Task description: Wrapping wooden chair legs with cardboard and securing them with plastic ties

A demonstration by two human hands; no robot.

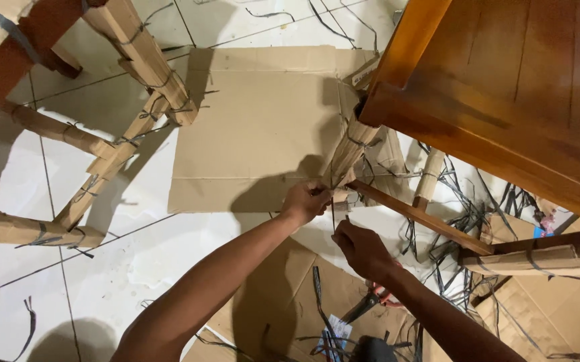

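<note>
Down by the person's lap, a pair of scissors with red handles [374, 299] lies on flattened cardboard among cut black straps [320, 302], just under the right forearm. Moving up, the right hand [362, 249] is pinched shut on the lower end of a thin dark strap [333, 213], which runs straight up from its fingers. Just above, the left hand [305, 200] is closed round the foot of a cardboard-wrapped table leg [350, 153], fingers curled at the spot where the strap meets the wrapping. A bare wooden rail [424, 218] slants away from that leg to the right, over a tangle of loose black strapping on the floor. Overhead on the right, the glossy brown tabletop [524, 87] fills the corner. Beyond the hands a big flat cardboard sheet [256, 121] lies on the white tiled floor [135, 261], and far left stands another piece of furniture [122, 114], its legs wrapped in cardboard and tied.
</note>
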